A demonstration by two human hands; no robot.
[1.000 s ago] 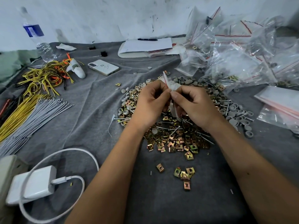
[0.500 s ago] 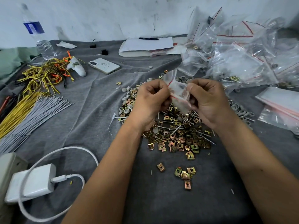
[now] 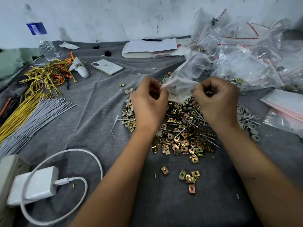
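A small clear plastic bag (image 3: 179, 82) hangs stretched between my two hands above the middle of the grey cloth. My left hand (image 3: 148, 102) pinches its left edge and my right hand (image 3: 216, 99) pinches its right edge, both with curled fingers. A few small parts show through the bag. Beneath the hands lies a pile of brass-coloured square clip nuts (image 3: 182, 138) mixed with screws and grey round caps (image 3: 247, 118). Several loose clip nuts (image 3: 189, 177) lie nearer to me.
A heap of clear zip bags (image 3: 246, 56) fills the right. At the left lie yellow and grey wire bundles (image 3: 32, 110), a phone (image 3: 106, 67), a water bottle (image 3: 41, 36) and a white charger with cable (image 3: 34, 185). A notepad with pen (image 3: 150, 46) sits at the back.
My hands have lifted and moved apart, pulling the small bag from a narrow folded strip into a wide stretched shape.
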